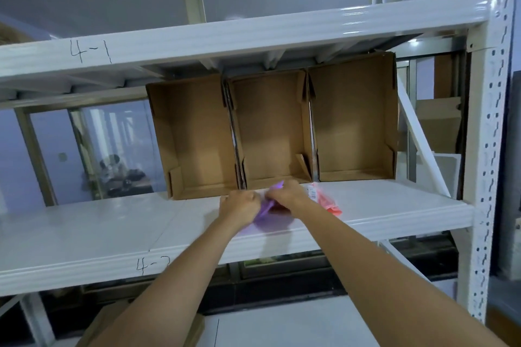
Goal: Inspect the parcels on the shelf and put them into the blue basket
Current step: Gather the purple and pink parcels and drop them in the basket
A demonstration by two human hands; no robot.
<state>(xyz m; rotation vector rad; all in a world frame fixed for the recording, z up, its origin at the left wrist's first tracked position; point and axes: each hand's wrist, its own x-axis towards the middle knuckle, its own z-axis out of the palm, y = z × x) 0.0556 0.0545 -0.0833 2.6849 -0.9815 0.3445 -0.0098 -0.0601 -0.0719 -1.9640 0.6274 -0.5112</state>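
A purple parcel (269,221) lies on the white shelf (112,228), in front of the middle cardboard box. My left hand (239,205) grips its left part and my right hand (287,196) grips its upper right part, both with curled fingers. The hands cover much of the parcel. A red parcel (327,201) with a white label lies on the shelf just right of my right hand. No blue basket is in view.
Three open cardboard boxes (270,132) stand side by side at the back of the shelf. An upper shelf beam marked 4-1 (225,36) runs overhead. A white upright post (487,149) closes the right side. A brown carton (146,329) sits below.
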